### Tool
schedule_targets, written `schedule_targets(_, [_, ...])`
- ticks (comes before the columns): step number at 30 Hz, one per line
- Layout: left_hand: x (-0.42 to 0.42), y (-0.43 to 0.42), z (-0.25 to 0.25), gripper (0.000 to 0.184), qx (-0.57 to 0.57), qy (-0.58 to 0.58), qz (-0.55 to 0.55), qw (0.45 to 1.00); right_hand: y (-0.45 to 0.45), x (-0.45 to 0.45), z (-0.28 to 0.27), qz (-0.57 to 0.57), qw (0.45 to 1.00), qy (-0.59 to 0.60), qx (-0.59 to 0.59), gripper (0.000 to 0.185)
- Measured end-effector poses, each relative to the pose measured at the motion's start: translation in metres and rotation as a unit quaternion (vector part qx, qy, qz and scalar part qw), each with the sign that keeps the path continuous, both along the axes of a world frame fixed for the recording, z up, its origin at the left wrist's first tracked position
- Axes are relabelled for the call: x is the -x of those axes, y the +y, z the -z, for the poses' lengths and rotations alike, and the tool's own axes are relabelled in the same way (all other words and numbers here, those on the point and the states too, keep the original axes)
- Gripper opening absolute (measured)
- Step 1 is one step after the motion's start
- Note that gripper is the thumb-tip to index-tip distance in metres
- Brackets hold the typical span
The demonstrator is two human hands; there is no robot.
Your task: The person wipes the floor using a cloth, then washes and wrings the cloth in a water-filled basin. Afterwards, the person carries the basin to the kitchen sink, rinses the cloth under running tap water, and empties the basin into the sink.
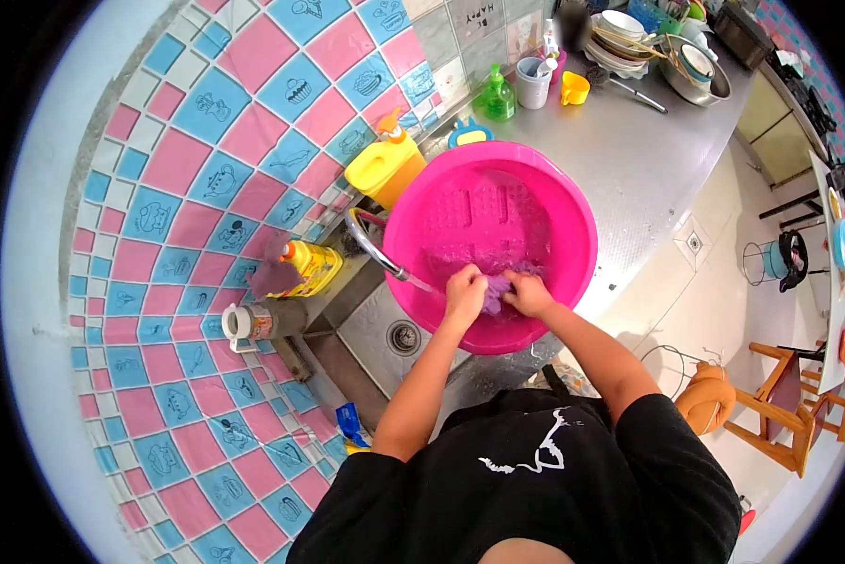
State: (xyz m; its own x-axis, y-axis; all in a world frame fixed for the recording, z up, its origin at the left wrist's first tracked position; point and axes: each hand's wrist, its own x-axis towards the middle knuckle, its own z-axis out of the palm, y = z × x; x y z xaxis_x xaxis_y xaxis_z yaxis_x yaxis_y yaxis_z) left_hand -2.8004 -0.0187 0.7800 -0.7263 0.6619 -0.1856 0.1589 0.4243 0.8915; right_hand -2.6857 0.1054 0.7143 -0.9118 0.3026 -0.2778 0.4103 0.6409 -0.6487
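Observation:
A wet purple cloth (495, 293) is bunched between my two hands inside a bright pink basin (582, 221). My left hand (466, 293) is closed on the cloth's left side. On its right side, the fingers of my right hand (529, 293) grip it too. Shallow water lies in the basin, and a stream runs in from the curved metal faucet (377, 249) just left of my left hand. The basin rests partly over the steel sink (371, 329) and partly on the counter.
Along the tiled wall stand a yellow jug (385, 171), a yellow bottle (314, 268) and a clear pitcher (272, 321). Behind the basin are a green soap bottle (497, 96), a white cup (533, 85) and a yellow cup (575, 89). Stacked dishes (620, 42) and a metal pot (712, 89) sit farther right.

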Motion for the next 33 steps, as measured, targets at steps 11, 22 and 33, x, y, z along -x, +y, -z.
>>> schedule_targets(11, [-0.003, -0.029, -0.079, 0.005, -0.27, -0.121, -0.181, 0.938, 0.085, -0.006, -0.09, 0.023, 0.997, 0.068, -0.007, 0.028])
schedule_targets(22, [-0.02, -0.03, -0.045, 0.004, -0.254, -0.064, -0.341, 0.903, 0.089, -0.003, -0.127, -0.086, 0.968, -0.126, -0.199, 0.03])
schedule_targets(33, [-0.012, -0.04, -0.045, 0.003, -0.294, -0.002, -0.406, 0.866, 0.099, -0.006, -0.153, -0.107, 0.981, -0.109, -0.121, 0.039])
